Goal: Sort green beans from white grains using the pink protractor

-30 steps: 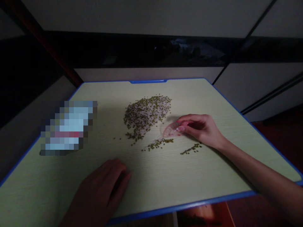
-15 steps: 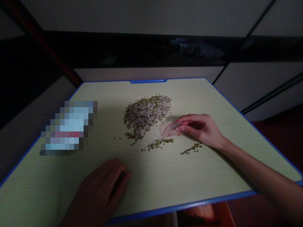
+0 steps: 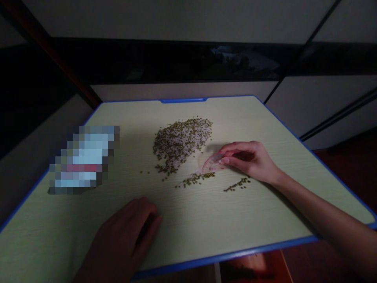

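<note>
My right hand (image 3: 250, 159) pinches a clear protractor (image 3: 213, 162) with a pink-red curved edge between thumb and fingers. The protractor is tilted, its lower edge close to the board beside a short row of green beans (image 3: 194, 179). A second short line of beans (image 3: 237, 184) lies just below my right hand. Left of the protractor spreads a heap of green beans mixed with pale grains (image 3: 182, 139), looking like mung beans and rice. My left hand (image 3: 123, 232) rests on the board at the front left, fingers loosely bent, thumb apart, nothing visible in it.
Everything lies on a pale wood-grain tabletop (image 3: 259, 212) with a blue rim. A blurred-out pale, flat object (image 3: 88, 157) lies at its left side. Cabinet fronts (image 3: 182, 19) stand behind the far edge. Below the near edge an orange box (image 3: 271, 267) shows partly.
The view has shifted very slightly. The protractor has tipped a little in my right hand, while my left hand stays where it was.
</note>
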